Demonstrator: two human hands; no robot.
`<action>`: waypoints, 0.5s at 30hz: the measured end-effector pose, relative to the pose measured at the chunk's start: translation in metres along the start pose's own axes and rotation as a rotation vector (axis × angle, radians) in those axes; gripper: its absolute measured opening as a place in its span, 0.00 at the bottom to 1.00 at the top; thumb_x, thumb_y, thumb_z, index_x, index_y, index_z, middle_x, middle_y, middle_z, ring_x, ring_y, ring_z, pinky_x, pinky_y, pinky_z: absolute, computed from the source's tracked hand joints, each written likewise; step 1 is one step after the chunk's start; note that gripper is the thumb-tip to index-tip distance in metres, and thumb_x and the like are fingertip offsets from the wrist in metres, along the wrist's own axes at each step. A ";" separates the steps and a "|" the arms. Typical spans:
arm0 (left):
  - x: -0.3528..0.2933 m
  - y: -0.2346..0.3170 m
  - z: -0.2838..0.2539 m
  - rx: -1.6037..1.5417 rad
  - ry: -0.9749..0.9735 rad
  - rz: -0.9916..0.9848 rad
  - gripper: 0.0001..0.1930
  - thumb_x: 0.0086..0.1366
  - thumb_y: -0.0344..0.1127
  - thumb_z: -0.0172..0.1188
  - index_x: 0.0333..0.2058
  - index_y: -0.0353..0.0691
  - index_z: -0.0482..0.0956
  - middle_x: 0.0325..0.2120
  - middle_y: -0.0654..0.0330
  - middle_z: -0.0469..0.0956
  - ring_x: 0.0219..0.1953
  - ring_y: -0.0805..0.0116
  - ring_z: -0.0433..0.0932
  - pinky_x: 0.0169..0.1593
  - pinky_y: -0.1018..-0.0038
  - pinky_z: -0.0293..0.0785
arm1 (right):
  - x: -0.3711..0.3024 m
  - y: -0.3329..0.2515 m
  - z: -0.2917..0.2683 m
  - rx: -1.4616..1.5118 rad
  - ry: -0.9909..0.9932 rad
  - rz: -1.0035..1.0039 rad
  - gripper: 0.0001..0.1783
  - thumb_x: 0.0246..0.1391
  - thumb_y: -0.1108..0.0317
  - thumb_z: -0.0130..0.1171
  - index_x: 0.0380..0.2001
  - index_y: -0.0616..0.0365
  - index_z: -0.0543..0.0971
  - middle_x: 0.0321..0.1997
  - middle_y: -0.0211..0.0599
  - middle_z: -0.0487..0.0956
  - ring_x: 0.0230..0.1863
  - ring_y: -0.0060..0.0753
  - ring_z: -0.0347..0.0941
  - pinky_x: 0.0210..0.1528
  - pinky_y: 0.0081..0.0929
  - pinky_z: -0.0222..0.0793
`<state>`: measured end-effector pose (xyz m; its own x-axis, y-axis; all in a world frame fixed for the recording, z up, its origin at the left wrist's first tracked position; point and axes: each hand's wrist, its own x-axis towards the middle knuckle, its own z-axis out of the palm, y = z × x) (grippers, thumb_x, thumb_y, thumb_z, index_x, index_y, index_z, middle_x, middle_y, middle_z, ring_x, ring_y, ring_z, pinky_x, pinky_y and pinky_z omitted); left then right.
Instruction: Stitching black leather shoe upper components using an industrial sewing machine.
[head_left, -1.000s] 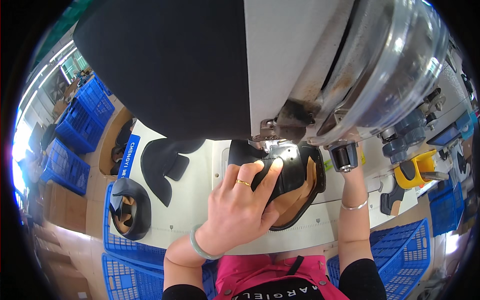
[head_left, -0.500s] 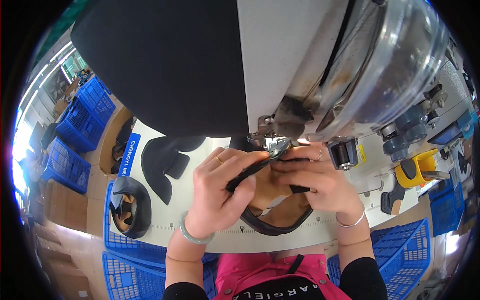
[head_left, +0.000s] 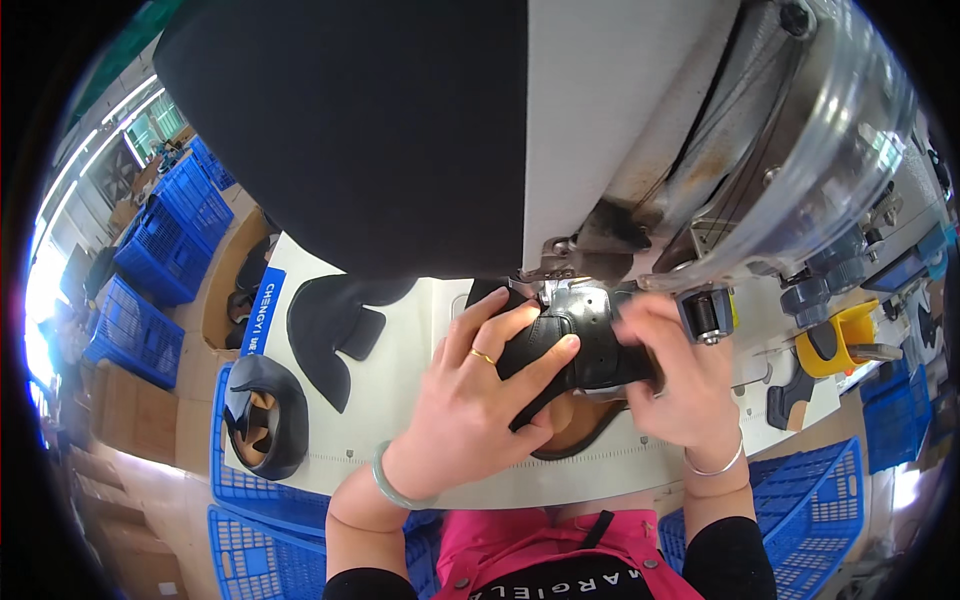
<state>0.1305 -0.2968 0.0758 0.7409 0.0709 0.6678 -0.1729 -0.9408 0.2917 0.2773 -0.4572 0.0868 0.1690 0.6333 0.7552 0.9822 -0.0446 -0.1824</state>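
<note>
A black leather shoe upper with a tan lining lies on the pale machine bed, beneath the needle area of a sewing machine. My left hand rests on its left side, fingers spread and pressing the leather down close to the presser foot. At its right edge is my right hand, half bent and with fingertips smeared by motion; whether it grips the leather I cannot tell. The needle itself is hidden behind the machine head.
A finished-looking black upper stands at the left table edge, near a flat black cut piece. A yellow holder sits on the right, with a small black-and-tan piece near it. Blue crates flank the table.
The upper has been turned and laid flatter under the machine, its outer face now showing. My left hand has opened out over it; my right hand has shifted right, off its inside.
</note>
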 end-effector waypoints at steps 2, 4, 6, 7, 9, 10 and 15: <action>-0.001 0.004 0.003 0.146 -0.005 0.007 0.29 0.38 0.31 0.66 0.46 0.52 0.82 0.48 0.52 0.70 0.54 0.44 0.69 0.46 0.57 0.73 | 0.005 0.000 0.007 -0.058 -0.089 -0.043 0.33 0.24 0.81 0.61 0.45 0.59 0.76 0.43 0.45 0.77 0.45 0.51 0.74 0.50 0.42 0.69; 0.000 0.005 0.003 0.141 -0.004 -0.004 0.30 0.37 0.30 0.66 0.46 0.51 0.82 0.49 0.52 0.70 0.54 0.43 0.70 0.51 0.56 0.73 | 0.005 0.002 0.012 -0.115 -0.168 -0.094 0.38 0.27 0.81 0.61 0.51 0.58 0.72 0.45 0.44 0.77 0.45 0.49 0.73 0.48 0.42 0.68; 0.000 0.005 0.003 0.140 -0.005 -0.014 0.31 0.36 0.30 0.67 0.46 0.51 0.83 0.49 0.53 0.71 0.54 0.42 0.70 0.55 0.55 0.72 | 0.005 0.003 0.016 -0.111 -0.148 -0.096 0.37 0.28 0.80 0.62 0.51 0.58 0.72 0.45 0.43 0.77 0.45 0.48 0.73 0.48 0.41 0.68; 0.000 0.005 0.004 0.144 0.002 -0.010 0.30 0.36 0.30 0.67 0.46 0.51 0.83 0.48 0.53 0.71 0.54 0.43 0.70 0.55 0.55 0.72 | 0.005 0.004 0.017 -0.105 -0.128 -0.096 0.36 0.28 0.79 0.62 0.50 0.57 0.73 0.45 0.43 0.77 0.45 0.48 0.73 0.47 0.41 0.67; 0.000 0.004 0.004 0.150 0.007 -0.005 0.30 0.36 0.29 0.66 0.46 0.51 0.83 0.47 0.53 0.71 0.53 0.43 0.71 0.54 0.56 0.73 | 0.005 0.004 0.017 -0.092 -0.129 -0.081 0.36 0.28 0.79 0.61 0.50 0.56 0.73 0.45 0.42 0.77 0.45 0.48 0.73 0.47 0.41 0.67; 0.001 0.003 0.005 0.151 0.020 -0.003 0.29 0.37 0.29 0.66 0.45 0.51 0.83 0.46 0.54 0.71 0.52 0.43 0.72 0.54 0.56 0.73 | 0.005 0.003 0.018 -0.079 -0.132 -0.065 0.36 0.27 0.79 0.61 0.49 0.55 0.74 0.45 0.42 0.77 0.45 0.47 0.73 0.47 0.41 0.66; 0.004 -0.007 0.010 0.158 0.049 0.040 0.27 0.42 0.32 0.64 0.47 0.51 0.82 0.46 0.52 0.71 0.54 0.44 0.72 0.47 0.56 0.74 | 0.006 0.011 0.023 -0.071 -0.147 -0.015 0.36 0.26 0.81 0.59 0.49 0.54 0.75 0.46 0.43 0.77 0.44 0.49 0.73 0.46 0.42 0.67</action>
<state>0.1413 -0.2932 0.0697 0.7025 0.0447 0.7103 -0.0947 -0.9833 0.1556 0.2872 -0.4356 0.0750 0.1460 0.7404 0.6561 0.9887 -0.0860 -0.1229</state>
